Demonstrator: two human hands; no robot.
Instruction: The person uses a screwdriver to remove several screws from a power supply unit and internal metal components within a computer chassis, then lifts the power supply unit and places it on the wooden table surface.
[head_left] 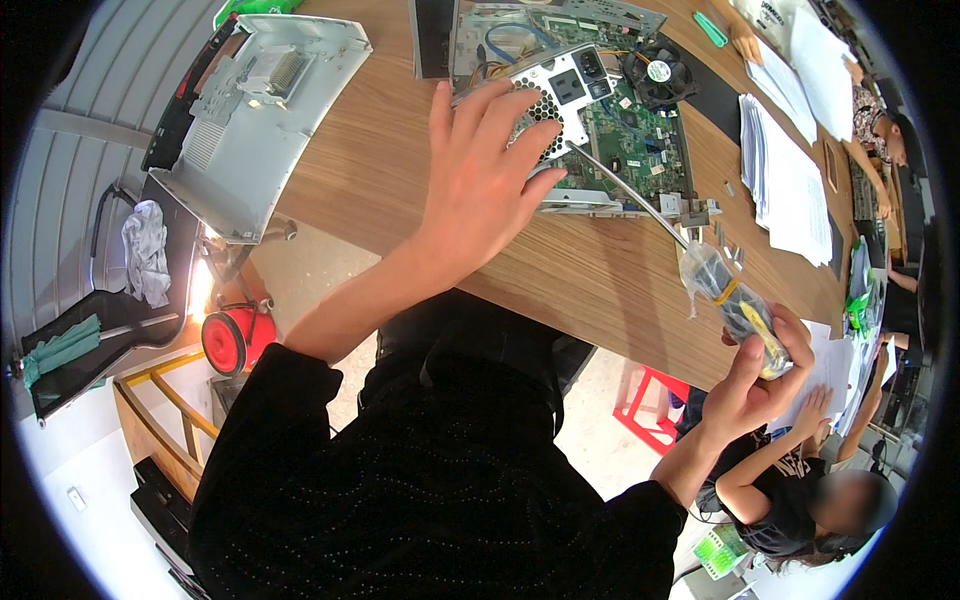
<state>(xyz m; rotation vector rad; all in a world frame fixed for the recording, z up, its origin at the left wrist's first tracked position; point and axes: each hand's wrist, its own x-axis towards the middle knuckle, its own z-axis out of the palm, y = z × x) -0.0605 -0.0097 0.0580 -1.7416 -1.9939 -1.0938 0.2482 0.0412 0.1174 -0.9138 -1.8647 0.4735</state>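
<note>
A metal power supply [568,88] with black sockets and a honeycomb vent rests tilted on an open computer chassis. Over its vent lies my left hand [478,190], fingers spread and fingertips against the metal. My right hand [758,380] is wrapped round the handle of a screwdriver [735,300], which is black and yellow under clear plastic. Its long shaft points up and left, and the tip meets the lower edge of the power supply's plate, near my left fingers. A green circuit board [640,150] and a black fan [658,72] show beside the power supply.
At the left table edge sits a detached white computer cover [300,110]. Paper stacks [775,190] lie on the right, with small metal pieces [728,250] near the chassis. A co-worker [770,490] sits at lower right, by a red stool [648,410]. Another person's hand [745,45] touches papers.
</note>
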